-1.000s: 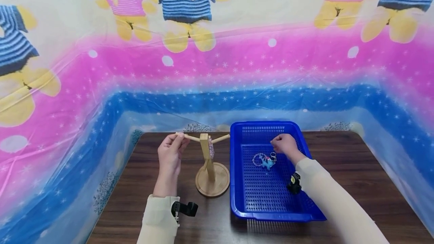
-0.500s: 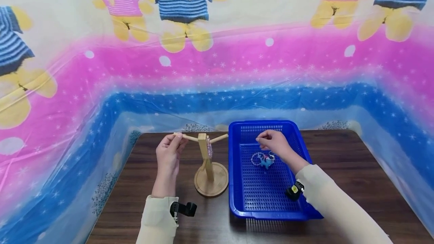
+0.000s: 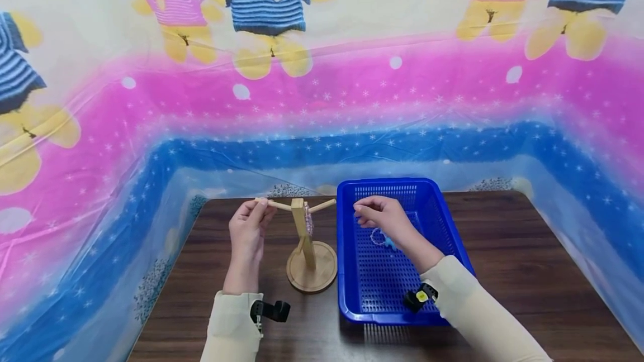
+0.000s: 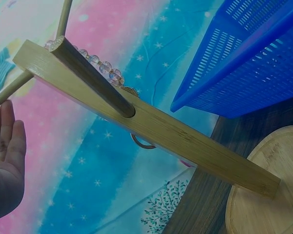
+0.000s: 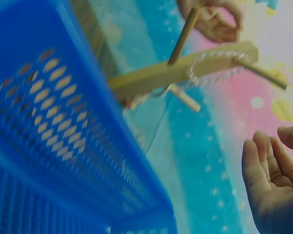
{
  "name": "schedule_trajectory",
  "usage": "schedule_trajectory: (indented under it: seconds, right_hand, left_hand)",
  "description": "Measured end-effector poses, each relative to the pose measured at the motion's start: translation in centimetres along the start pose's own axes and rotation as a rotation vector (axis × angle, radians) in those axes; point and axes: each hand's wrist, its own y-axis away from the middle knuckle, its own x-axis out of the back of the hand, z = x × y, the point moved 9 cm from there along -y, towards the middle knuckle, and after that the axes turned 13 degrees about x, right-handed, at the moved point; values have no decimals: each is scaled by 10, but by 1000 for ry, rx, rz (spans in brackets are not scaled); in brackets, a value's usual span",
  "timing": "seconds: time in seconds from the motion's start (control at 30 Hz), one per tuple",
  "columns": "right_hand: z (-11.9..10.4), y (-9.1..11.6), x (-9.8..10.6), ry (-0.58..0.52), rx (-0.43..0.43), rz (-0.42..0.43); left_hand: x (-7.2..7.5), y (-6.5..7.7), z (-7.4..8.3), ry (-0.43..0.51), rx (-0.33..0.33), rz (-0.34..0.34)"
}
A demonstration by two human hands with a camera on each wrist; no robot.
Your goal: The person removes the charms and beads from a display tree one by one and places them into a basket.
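Note:
My left hand [image 3: 247,230] pinches the end of the left peg on a wooden jewelry stand [image 3: 311,264] with thumb and forefinger. Beaded bracelets [image 4: 105,68] hang on the stand, strung over another of its pegs [image 5: 263,75]. A metal ring [image 4: 142,142] shows behind the post. My right hand [image 3: 379,217] hovers over the left part of a blue plastic basket [image 3: 344,272], right of the stand. Its fingers are loosely bent, and nothing shows in them in the right wrist view. Below it in the basket lie a beaded bracelet [image 3: 377,237] and a blue charm [image 3: 389,244], partly hidden by the hand.
The basket's left wall stands close beside the stand's round base. Both rest on a dark wooden table [image 3: 191,300]. A printed cloth [image 3: 282,152] with bears and snowflakes hangs behind and at the sides. Each wrist carries a black camera strap [image 3: 271,310].
My right hand has moved left across the basket toward the stand, and now covers part of the charm. The left hand keeps its hold on the peg. The head view has shifted slightly.

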Motion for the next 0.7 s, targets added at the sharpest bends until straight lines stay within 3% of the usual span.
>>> schedule_trajectory:
  seconds: [0.3,0.7]
  right_hand:
    - [-11,-5,-23,-218,-10,-31]
    - [-22,-17,-42,-299,5,-65]
  left_hand:
    - [-1,-1,-3,12,5,-6]
    - [-1,1,0,29,-24,-14]
